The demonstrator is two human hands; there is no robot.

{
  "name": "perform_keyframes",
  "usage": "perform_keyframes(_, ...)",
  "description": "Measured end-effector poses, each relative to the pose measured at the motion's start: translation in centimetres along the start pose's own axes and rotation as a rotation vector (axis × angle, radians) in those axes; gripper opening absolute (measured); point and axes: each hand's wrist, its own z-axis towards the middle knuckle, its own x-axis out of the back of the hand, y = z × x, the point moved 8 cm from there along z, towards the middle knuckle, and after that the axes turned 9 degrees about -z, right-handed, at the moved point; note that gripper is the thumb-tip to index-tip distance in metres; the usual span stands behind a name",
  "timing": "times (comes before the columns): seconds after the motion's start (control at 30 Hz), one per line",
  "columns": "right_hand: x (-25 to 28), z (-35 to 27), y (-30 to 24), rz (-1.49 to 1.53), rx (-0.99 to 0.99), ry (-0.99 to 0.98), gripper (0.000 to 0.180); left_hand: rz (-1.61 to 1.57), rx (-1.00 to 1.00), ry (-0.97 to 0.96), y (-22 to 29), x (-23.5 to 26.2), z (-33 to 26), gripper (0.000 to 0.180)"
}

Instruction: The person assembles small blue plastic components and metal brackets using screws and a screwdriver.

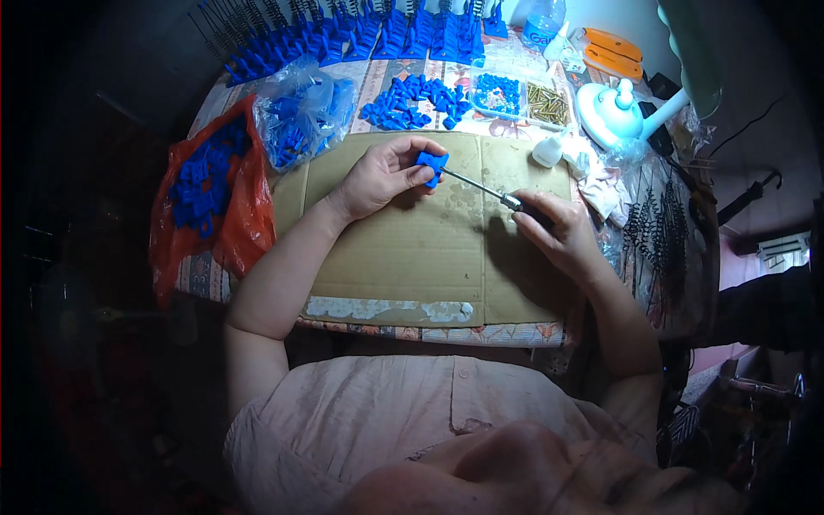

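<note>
Above the cardboard sheet (386, 249), my left hand (378, 178) pinches a small blue plastic part (433, 161) between thumb and fingers. A screwdriver (472, 182) is in my right hand (562, 233), its handle mostly hidden by the fingers. The long metal shaft points up and left, and its tip meets the blue part; whether it sits in a hole or on a screw cannot be made out. Behind the cardboard lies a pile of loose blue plastic parts (415, 101). Beside it, a see-through box holds tiny blue pieces (499, 94) and brass-coloured screws (547, 105).
A red plastic bag (253, 227) and a see-through bag (300, 112) of blue parts lie left. Rows of blue pieces with black springs (412, 39) line the back. At right are a white squeeze bottle (547, 152), a lamp base (608, 112) and black coils (657, 227).
</note>
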Motion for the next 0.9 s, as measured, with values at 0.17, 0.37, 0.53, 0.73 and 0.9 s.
perform_keyframes(0.17, -0.06, -0.28, 0.15, 0.008, 0.006, 0.021, 0.026, -0.006, 0.005, 0.022, -0.26, 0.07, -0.08, 0.034)
perform_keyframes(0.37, 0.23, -0.31, -0.65, -0.088, 0.060, 0.045, 0.025, -0.001, 0.000, -0.004, -0.32, 0.15, -0.09, 0.034)
perform_keyframes(0.53, 0.18, -0.35, -0.31, -0.026, 0.000, 0.026, 0.025, -0.005, -0.008, -0.013, -0.18, 0.05, -0.15, 0.034)
perform_keyframes(0.73, 0.19, -0.35, -0.34, -0.033, 0.011, 0.029, 0.025, -0.014, -0.011, -0.008, -0.21, -0.05, -0.17, 0.033)
perform_keyframes(0.9, 0.07, -0.44, 0.00, 0.012, -0.020, 0.010, 0.026, -0.014, -0.016, -0.013, -0.18, -0.11, -0.18, 0.033)
